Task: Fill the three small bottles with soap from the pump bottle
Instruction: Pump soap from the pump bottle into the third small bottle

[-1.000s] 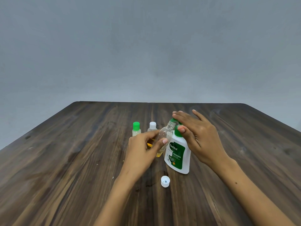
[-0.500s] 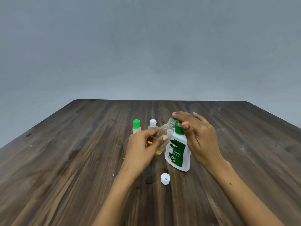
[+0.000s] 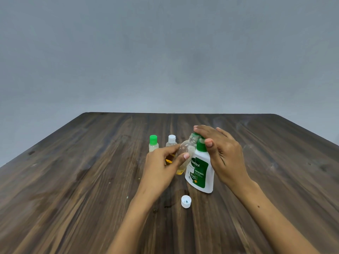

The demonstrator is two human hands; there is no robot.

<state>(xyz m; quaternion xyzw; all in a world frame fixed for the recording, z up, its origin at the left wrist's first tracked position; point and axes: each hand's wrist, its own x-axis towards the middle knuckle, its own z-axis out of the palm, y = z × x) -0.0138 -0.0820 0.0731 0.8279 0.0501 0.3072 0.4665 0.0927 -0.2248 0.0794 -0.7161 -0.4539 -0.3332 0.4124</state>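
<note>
A white pump bottle (image 3: 200, 173) with a green label and green pump stands mid-table. My right hand (image 3: 222, 153) lies over the pump head, fingers fairly straight, pressing down. My left hand (image 3: 161, 165) grips a clear small bottle (image 3: 185, 150), uncapped and tilted, its mouth under the pump spout. Yellow soap sits at its bottom. Behind my left hand stand a small bottle with a green cap (image 3: 153, 143) and a small bottle with a white cap (image 3: 171, 141), both upright and capped.
A loose white cap (image 3: 186, 201) lies open side up on the dark wooden table (image 3: 73, 189), in front of the pump bottle. A grey wall rises behind the far table edge.
My right hand has come lower onto the pump head. The tilted small bottle stays at the spout in my left hand; the view has shifted slightly.
</note>
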